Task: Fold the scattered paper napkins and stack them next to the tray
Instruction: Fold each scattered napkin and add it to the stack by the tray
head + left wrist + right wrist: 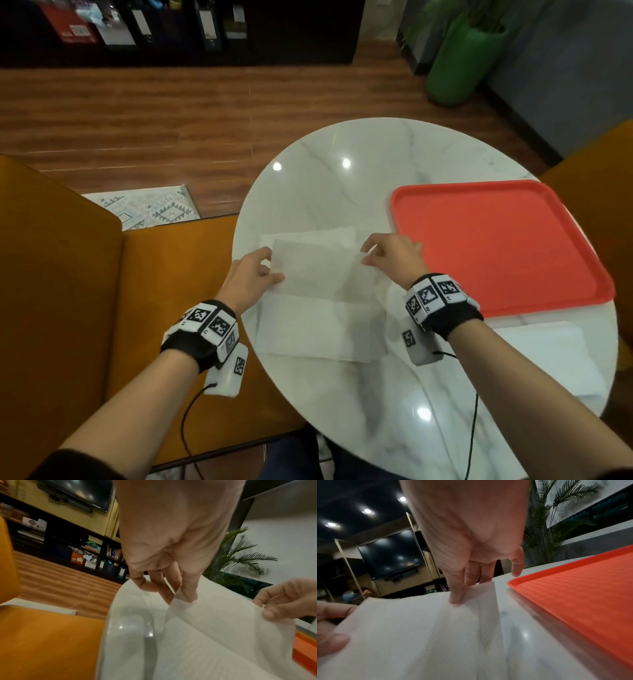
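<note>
A thin white paper napkin [318,270] is lifted off the round marble table [342,164]. My left hand [255,274] pinches its left corner and my right hand [383,253] pinches its right corner. Under it lies another white napkin [318,329], spread flat. The left wrist view shows my left hand's fingers [187,592] pinching the napkin [223,635]. In the right wrist view my right thumb [457,595] presses the napkin [423,628] against the fingers behind it. The red tray [496,246] sits to the right, its rim [539,574] near my right hand.
A folded white napkin pile [548,353] lies in front of the tray at the table's right edge. An orange seat [164,274] is left of the table. A green plant pot [459,65] stands on the wooden floor beyond.
</note>
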Demonstrator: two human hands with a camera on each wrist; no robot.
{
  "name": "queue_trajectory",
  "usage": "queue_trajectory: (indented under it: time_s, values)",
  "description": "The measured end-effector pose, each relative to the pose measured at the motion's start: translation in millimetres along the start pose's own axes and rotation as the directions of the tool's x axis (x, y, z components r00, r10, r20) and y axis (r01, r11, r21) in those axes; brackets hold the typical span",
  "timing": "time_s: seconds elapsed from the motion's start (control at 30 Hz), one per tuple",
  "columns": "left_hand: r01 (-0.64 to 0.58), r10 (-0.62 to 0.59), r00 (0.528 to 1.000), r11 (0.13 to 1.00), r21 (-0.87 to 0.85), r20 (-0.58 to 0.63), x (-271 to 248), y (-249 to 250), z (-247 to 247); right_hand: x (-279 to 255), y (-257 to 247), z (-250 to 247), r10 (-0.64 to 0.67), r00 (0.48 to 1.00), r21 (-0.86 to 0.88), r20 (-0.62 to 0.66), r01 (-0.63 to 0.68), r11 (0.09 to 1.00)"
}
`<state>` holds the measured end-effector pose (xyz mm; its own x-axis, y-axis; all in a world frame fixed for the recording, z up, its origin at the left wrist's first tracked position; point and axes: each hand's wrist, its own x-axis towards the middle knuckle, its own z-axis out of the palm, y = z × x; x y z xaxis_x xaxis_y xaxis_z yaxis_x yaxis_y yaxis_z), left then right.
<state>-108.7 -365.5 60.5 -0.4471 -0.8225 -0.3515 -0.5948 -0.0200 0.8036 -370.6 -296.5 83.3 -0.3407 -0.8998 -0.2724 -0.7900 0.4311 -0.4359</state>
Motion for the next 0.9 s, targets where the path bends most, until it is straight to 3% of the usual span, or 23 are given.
queue_trajectory:
  time_s: [0.07,0.17,0.3,0.37,0.47,0.57,0.7,0.9]
  values:
    - [-0.017,0.019,0.999,0.998,0.054,-0.036,1,-4,4,0,0,5,-0.017,1.0,-0.075,-0.009,0.016,0.997]
    - [-0.114,0.131,0.986,0.982,0.152,-0.105,0,-3,7,-4,-11,6,-0.13,0.989,-0.183,0.067,0.14,0.973]
    - [-0.264,0.27,0.961,0.96,0.091,-0.064,-9,3,9,-10,-34,10,-0.208,0.959,-0.182,0.195,0.243,0.953]
    - [-0.258,0.268,0.96,0.96,0.107,-0.084,-12,-2,5,-12,-33,12,-0.198,0.969,-0.204,0.149,0.226,0.952]
    - [-0.208,0.222,0.968,0.97,0.124,-0.115,-16,-19,-3,-24,-18,15,-0.202,0.979,-0.186,-0.018,0.195,0.963]
    - [-0.177,0.195,0.977,0.966,0.186,-0.083,-21,-34,-6,-47,-4,25,-0.223,0.969,-0.183,-0.107,0.201,0.962]
    - [-0.135,0.181,0.979,0.922,0.363,-0.096,-25,-45,-6,-84,-4,50,-0.255,0.961,-0.122,-0.104,0.242,0.963]
    - [-0.125,0.177,0.981,0.893,0.433,-0.083,-38,-51,-13,-117,-5,82,-0.31,0.95,-0.168,-0.044,0.299,0.939]
